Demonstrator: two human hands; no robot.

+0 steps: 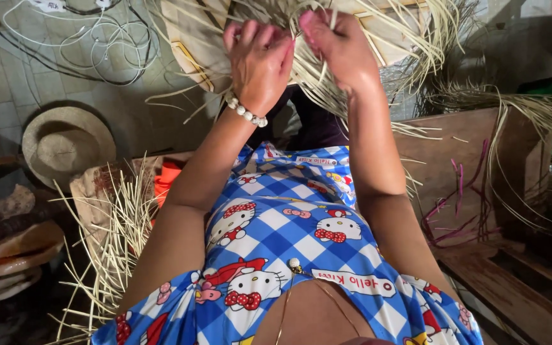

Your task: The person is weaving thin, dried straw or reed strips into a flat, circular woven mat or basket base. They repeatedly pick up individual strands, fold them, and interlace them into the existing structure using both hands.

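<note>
Both of my hands are raised at the top of the head view, working in a mass of pale straw strands (pixel 327 83) that fan out from a half-woven straw piece (pixel 193 38). My left hand (pixel 260 61), with a white bead bracelet at the wrist, has its fingers curled over the strands. Beside it, my right hand (pixel 337 48) pinches thin strands between its fingertips. The two hands nearly touch. My blue checked garment fills the lower middle.
A finished straw hat (pixel 68 144) lies on the tiled floor at left, below white cables (pixel 91 38). A loose straw bundle (pixel 116 236) sits lower left. A wooden bench (pixel 461 166) with purple strands (pixel 455 204) stands at right.
</note>
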